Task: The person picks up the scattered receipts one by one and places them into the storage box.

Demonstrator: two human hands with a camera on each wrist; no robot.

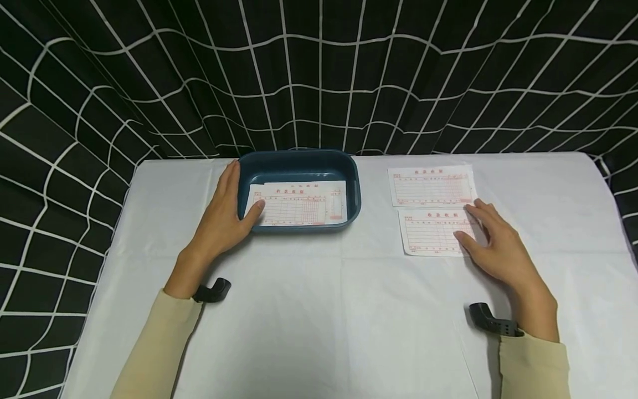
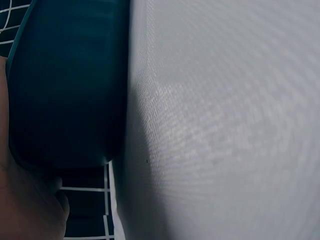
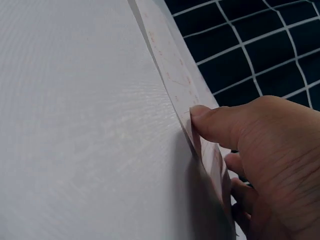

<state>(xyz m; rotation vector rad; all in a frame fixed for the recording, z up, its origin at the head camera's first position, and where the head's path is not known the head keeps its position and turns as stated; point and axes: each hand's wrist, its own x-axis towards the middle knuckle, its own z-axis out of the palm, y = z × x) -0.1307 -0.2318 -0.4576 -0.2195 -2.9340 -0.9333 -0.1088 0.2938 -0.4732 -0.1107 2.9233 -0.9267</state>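
A dark blue plastic tray (image 1: 299,158) stands at the table's back edge. Inside its front half lie overlapping white receipt slips (image 1: 289,208) with red print. My left hand (image 1: 222,216) grips the tray's front left corner, thumb over the rim and fingers along the outer side. In the left wrist view the tray's wall (image 2: 70,90) fills the space beside the palm. To the right, my right hand (image 1: 500,252) holds the right end of a lower receipt slip (image 1: 433,233); its paper bends up by the thumb in the right wrist view.
Another receipt slip (image 1: 431,185) lies flat just behind the lower one. A white cloth (image 1: 344,310) covers the table. Black walls with white netting (image 1: 319,72) rise at the back and sides. Each wrist wears a black camera mount (image 1: 213,291).
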